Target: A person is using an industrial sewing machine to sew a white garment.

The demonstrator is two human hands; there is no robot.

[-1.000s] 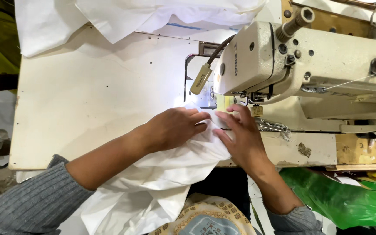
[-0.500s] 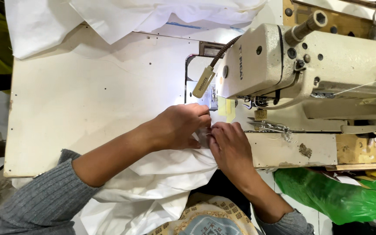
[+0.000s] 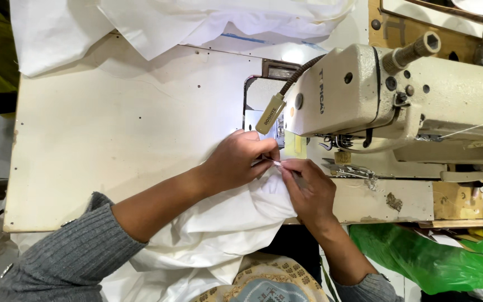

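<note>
A bundle of white fabric hangs over the front edge of the table into my lap. My left hand pinches the fabric's top edge just in front of the needle area of a cream sewing machine. My right hand pinches the same edge from the right, fingertips meeting those of the left hand. A thin dark tool lies along my right hand's fingers. A small lamp on a flexible neck hangs directly above both hands.
The cream table top spreads to the left. More white cloth is piled along its far edge. A green plastic bag lies below the table at the right. The machine body fills the right side.
Both hands have drawn closer together at the fabric's edge, under the lamp. My right hand slid left and its fingers closed into a pinch. The fabric has bunched up between them.
</note>
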